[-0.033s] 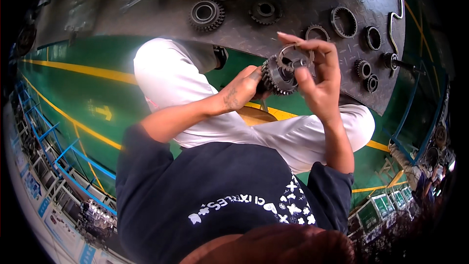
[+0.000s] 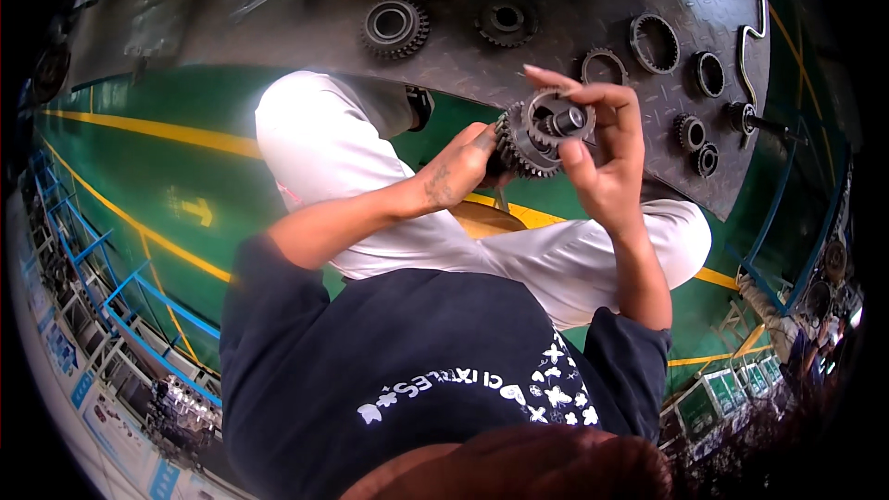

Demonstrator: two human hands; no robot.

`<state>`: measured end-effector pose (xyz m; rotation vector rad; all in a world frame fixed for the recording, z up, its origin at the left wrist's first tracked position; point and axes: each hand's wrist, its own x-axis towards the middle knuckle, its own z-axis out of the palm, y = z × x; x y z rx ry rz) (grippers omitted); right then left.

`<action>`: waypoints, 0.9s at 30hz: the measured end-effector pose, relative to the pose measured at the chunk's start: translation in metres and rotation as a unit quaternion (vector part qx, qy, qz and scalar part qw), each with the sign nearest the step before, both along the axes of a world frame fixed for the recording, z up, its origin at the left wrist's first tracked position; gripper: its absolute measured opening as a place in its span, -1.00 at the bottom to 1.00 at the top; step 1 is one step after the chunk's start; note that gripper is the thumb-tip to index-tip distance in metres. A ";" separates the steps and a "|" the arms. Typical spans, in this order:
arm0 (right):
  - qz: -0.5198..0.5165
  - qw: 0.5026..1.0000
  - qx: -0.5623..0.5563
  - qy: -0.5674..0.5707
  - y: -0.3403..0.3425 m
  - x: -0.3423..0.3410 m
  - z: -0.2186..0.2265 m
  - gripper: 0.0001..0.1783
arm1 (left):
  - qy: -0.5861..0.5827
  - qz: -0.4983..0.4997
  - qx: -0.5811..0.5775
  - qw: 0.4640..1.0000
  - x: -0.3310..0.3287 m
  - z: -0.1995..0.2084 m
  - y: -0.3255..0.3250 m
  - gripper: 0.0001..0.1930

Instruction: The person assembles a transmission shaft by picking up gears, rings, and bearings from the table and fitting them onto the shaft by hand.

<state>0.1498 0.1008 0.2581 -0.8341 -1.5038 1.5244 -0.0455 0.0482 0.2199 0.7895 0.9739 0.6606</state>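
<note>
My left hand (image 2: 468,156) is closed round the far side of a gear shaft (image 2: 571,118) that carries a large toothed gear (image 2: 524,150); its fingertips are partly hidden behind the gear. Thumb and fingers of my right hand (image 2: 607,143) hold a thin toothed ring (image 2: 535,111) by its rim. The ring is around the shaft, tilted, close to the gear, and the shaft's end pokes out through it. Whether the ring touches the gear I cannot tell. Both hands are above my lap, just off the near edge of the metal table.
On the dark metal table (image 2: 593,18) lie a large gear (image 2: 395,29), a flanged gear (image 2: 507,20), several rings such as a toothed ring (image 2: 655,43), and two small gears, one a small gear (image 2: 690,132). A bent metal rod (image 2: 748,46) lies along the right edge.
The toothed ring in my right hand has moved farther along the shaft toward the gear and tilted. More of the shaft's end now shows through it. My left hand has stayed in place.
</note>
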 end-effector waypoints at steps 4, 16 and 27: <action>0.018 0.996 -0.063 0.066 -0.006 -0.010 -0.008 -0.56 | -0.027 0.055 -0.055 0.997 -0.005 0.004 0.003 -0.42; 0.161 0.964 0.121 -0.173 0.038 0.008 0.018 -0.35 | -0.070 0.018 -0.032 0.997 -0.010 0.002 0.008 -0.50; 0.170 0.944 0.088 -0.270 0.043 0.014 0.044 -0.35 | -0.002 0.011 0.009 1.000 -0.010 0.001 0.009 -0.38</action>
